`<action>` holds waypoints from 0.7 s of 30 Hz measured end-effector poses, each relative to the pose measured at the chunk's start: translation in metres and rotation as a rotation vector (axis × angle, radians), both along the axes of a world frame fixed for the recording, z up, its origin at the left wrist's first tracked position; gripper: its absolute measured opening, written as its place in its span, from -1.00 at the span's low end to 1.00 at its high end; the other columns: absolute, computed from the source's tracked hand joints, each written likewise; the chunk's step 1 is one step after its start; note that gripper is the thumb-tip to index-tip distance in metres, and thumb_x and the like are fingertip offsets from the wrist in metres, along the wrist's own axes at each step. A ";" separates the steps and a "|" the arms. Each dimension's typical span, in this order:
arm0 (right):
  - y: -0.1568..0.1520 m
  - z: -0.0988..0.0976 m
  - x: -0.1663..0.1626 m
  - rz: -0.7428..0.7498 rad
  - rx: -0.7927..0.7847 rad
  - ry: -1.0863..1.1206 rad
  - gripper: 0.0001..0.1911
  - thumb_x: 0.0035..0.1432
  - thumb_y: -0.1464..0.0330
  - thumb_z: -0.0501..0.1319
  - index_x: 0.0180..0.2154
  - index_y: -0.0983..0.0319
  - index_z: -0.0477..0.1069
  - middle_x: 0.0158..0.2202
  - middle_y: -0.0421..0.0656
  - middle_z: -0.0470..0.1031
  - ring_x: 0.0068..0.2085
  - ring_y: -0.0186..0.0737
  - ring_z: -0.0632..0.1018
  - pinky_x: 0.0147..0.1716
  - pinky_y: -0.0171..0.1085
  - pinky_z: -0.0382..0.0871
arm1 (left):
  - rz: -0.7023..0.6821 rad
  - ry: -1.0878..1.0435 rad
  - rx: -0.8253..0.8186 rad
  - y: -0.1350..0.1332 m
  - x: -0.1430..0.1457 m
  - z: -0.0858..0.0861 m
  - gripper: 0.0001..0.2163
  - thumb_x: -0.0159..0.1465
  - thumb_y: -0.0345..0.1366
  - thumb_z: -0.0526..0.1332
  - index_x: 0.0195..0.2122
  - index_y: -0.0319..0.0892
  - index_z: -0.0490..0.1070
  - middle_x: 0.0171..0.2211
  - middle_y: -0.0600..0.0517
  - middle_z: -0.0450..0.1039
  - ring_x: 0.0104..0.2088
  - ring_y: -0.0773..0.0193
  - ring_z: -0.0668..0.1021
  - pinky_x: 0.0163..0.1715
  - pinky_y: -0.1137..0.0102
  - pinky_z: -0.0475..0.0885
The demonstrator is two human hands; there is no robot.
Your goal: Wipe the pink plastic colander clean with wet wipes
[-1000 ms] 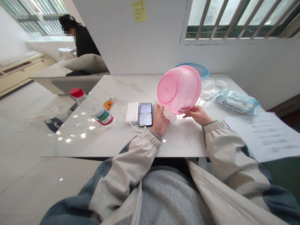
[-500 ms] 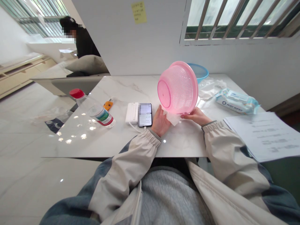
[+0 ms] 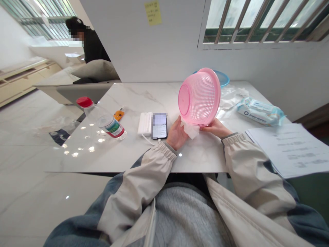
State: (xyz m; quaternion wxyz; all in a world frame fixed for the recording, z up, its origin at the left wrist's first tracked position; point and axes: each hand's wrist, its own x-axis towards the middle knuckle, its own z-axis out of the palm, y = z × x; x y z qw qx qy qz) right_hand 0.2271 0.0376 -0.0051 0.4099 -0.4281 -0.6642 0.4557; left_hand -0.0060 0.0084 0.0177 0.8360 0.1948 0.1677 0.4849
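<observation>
A pink plastic strainer basket (image 3: 199, 97) is held tilted on its side above the table, its solid round base facing left. My right hand (image 3: 216, 128) grips its rim from below, thumb and fingers closed at the lower edge. My left hand (image 3: 177, 134) is under the basket's lower left side with a crumpled white wipe (image 3: 191, 130) in its fingers, pressed against the mesh; some of the fingers are hidden behind the wipe. Behind the pink basket stands a blue basket (image 3: 222, 78), partly covered by it.
Left of my hands lie a phone (image 3: 159, 126) and a white power bank (image 3: 144, 124) with a cable. Further left are a red-capped bottle (image 3: 113, 127) and an orange trinket (image 3: 118, 115). On the right are a wipes pack (image 3: 259, 111), plastic wrapping (image 3: 228, 97) and papers (image 3: 290, 149).
The pink basket has turned and shifted slightly to the right, so its base looks narrower. The wipe has slid a little along its underside. Both hands stay nearly in place.
</observation>
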 end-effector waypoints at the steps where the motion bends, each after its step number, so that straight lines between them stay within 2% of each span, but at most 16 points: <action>1: 0.000 0.000 0.000 0.002 0.003 -0.007 -0.58 -0.05 0.01 0.59 -0.20 0.11 0.73 -0.18 -0.11 0.74 -0.10 0.01 0.69 0.01 0.01 0.64 | 0.002 0.002 0.002 0.000 0.000 0.000 -0.53 0.55 -0.05 0.06 0.33 -0.23 0.39 0.13 -0.19 0.62 0.22 -0.03 0.61 0.36 0.05 0.36; 8: 0.000 0.000 0.001 0.026 -0.003 -0.026 -0.59 -0.04 0.01 0.58 -0.22 0.09 0.71 -0.25 -0.13 0.72 -0.13 0.03 0.69 -0.01 0.04 0.64 | -0.005 0.007 -0.024 0.000 0.000 0.001 -0.50 0.55 -0.07 0.06 0.41 -0.19 0.29 0.15 -0.19 0.61 0.22 -0.04 0.61 0.31 0.04 0.42; 13: 0.003 -0.003 0.001 0.018 0.016 -0.032 -0.61 -0.03 0.03 0.57 -0.21 0.09 0.71 -0.21 -0.12 0.73 -0.03 0.10 0.69 0.08 0.09 0.61 | -0.013 0.001 -0.047 0.000 -0.001 0.000 -0.46 0.55 -0.06 0.06 0.47 -0.16 0.19 0.17 -0.16 0.60 0.23 -0.02 0.61 0.31 0.03 0.43; 17: 0.006 -0.004 -0.001 -0.077 0.075 0.007 -0.59 -0.04 0.04 0.58 -0.16 0.06 0.71 -0.10 -0.11 0.73 0.08 0.14 0.66 0.20 0.16 0.53 | -0.058 0.016 -0.040 -0.001 -0.002 -0.001 -0.48 0.55 -0.03 0.04 0.45 -0.14 0.22 0.17 -0.16 0.60 0.24 -0.05 0.60 0.32 -0.03 0.40; 21: 0.006 0.000 -0.006 -0.122 0.127 0.071 -0.51 -0.07 0.07 0.60 -0.10 0.09 0.70 0.02 -0.08 0.71 0.11 0.12 0.65 0.27 0.18 0.49 | -0.055 0.038 -0.015 -0.001 -0.002 -0.002 -0.52 0.55 -0.02 0.05 0.39 -0.10 0.30 0.16 -0.13 0.61 0.25 -0.05 0.59 0.32 -0.01 0.40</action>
